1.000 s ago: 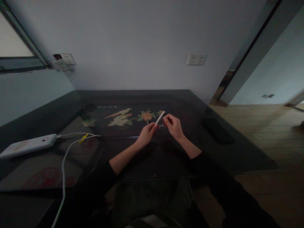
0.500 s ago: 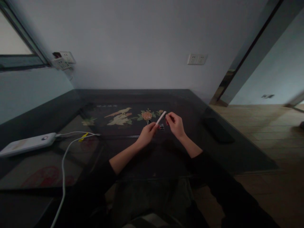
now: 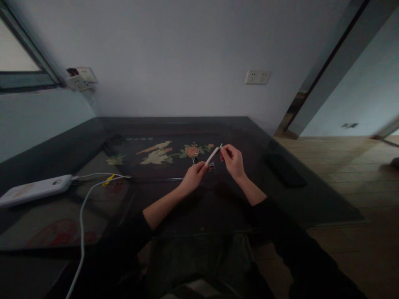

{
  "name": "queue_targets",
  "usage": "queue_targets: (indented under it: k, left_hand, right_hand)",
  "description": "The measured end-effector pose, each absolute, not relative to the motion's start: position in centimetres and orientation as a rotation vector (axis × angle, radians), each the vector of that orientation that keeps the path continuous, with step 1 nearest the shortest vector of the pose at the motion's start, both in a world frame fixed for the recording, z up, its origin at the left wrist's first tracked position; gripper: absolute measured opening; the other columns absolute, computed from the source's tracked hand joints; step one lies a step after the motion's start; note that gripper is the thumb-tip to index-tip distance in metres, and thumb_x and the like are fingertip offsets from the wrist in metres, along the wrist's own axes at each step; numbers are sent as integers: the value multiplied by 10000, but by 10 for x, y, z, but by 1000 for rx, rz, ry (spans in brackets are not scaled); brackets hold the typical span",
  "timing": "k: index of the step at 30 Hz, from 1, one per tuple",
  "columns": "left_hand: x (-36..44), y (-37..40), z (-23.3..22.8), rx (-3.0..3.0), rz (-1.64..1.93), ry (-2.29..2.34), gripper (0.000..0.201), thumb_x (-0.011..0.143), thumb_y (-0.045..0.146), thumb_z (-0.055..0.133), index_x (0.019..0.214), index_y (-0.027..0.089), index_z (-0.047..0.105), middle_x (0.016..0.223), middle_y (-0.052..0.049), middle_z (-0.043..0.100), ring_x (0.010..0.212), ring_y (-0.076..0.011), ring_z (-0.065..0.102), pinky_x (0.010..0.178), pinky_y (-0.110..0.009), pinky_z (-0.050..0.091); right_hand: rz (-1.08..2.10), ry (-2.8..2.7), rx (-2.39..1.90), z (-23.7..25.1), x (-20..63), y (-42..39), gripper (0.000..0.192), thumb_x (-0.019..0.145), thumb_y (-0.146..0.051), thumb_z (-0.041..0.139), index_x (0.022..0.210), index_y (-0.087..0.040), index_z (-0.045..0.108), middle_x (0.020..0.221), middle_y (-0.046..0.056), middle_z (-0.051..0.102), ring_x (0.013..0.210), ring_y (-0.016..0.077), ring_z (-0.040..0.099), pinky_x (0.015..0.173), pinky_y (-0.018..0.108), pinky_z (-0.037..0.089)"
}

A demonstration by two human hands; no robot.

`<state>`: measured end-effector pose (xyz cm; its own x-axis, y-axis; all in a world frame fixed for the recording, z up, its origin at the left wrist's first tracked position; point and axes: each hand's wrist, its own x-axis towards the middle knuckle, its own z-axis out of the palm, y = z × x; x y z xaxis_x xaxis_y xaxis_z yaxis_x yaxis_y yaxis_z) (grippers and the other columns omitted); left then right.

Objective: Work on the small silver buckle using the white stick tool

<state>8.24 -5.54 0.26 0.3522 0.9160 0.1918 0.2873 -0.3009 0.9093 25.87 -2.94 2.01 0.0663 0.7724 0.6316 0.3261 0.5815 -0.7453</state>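
A slim white pen-like stick (image 3: 212,155) is gripped near its lower end by my left hand (image 3: 195,175), whose fingers are closed round it. It slants up and to the right. Just off its upper tip, my right hand (image 3: 233,161) pinches a thin pale piece (image 3: 221,145), too small to name. Whether the piece touches the stick I cannot tell. Under the hands, a small dark item with shiny parts (image 3: 212,167) lies on the dark tabletop (image 3: 187,207). Another small dark item (image 3: 195,160) shows just behind my left hand.
On the left lies a white power bank (image 3: 37,190) with a white cable (image 3: 82,224) running off the near edge. A dark flat object (image 3: 285,170) rests on the right of the table. Behind stands a wall with sockets (image 3: 258,77).
My right hand has shifted slightly up and right from the stick's tip, and a thin pale piece now shows at its fingertips. My left hand stays on the stick.
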Motion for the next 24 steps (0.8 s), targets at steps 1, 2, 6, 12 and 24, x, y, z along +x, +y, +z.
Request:
queue_targets:
  k: [1, 2, 6, 12, 24]
  left_hand:
    - [83, -55, 3, 1786, 961, 1065, 341, 920, 459, 396, 841, 168, 556, 551, 59, 382, 484, -93, 362, 482, -207, 274]
    - [83, -55, 3, 1784, 966, 1068, 341, 920, 456, 395, 842, 167, 558, 551, 58, 384, 485, -93, 364, 482, -207, 274]
    - [83, -53, 5, 1767, 1001, 1075, 320, 916, 434, 396, 854, 164, 557, 554, 59, 390, 487, -94, 372, 485, -205, 281]
    - [82, -53, 6, 1762, 1019, 1074, 318, 919, 432, 399, 849, 164, 554, 559, 58, 387, 488, -94, 371, 483, -204, 281]
    - [82, -53, 0, 1776, 973, 1064, 318, 926, 427, 396, 844, 164, 555, 556, 61, 378, 488, -91, 359, 487, -204, 272]
  right_hand:
    - [435, -1530, -970, 20, 258, -30, 313, 908, -419, 514, 679, -206, 516, 561, -28, 496, 501, 115, 480, 508, 257, 364]
    - [442, -1540, -972, 20, 257, -30, 314, 908, -422, 512, 681, -206, 517, 560, -29, 496, 500, 114, 480, 509, 257, 365]
    - [478, -1602, -990, 18, 251, -34, 323, 905, -441, 508, 685, -205, 519, 559, -28, 508, 503, 112, 485, 512, 252, 367]
    - [460, -1587, -988, 18, 249, -36, 318, 904, -437, 510, 686, -205, 525, 567, -25, 510, 505, 111, 484, 512, 254, 373]
    - [451, -1569, -976, 19, 256, -31, 300, 906, -411, 512, 690, -204, 526, 541, -34, 500, 484, 105, 479, 494, 248, 366]
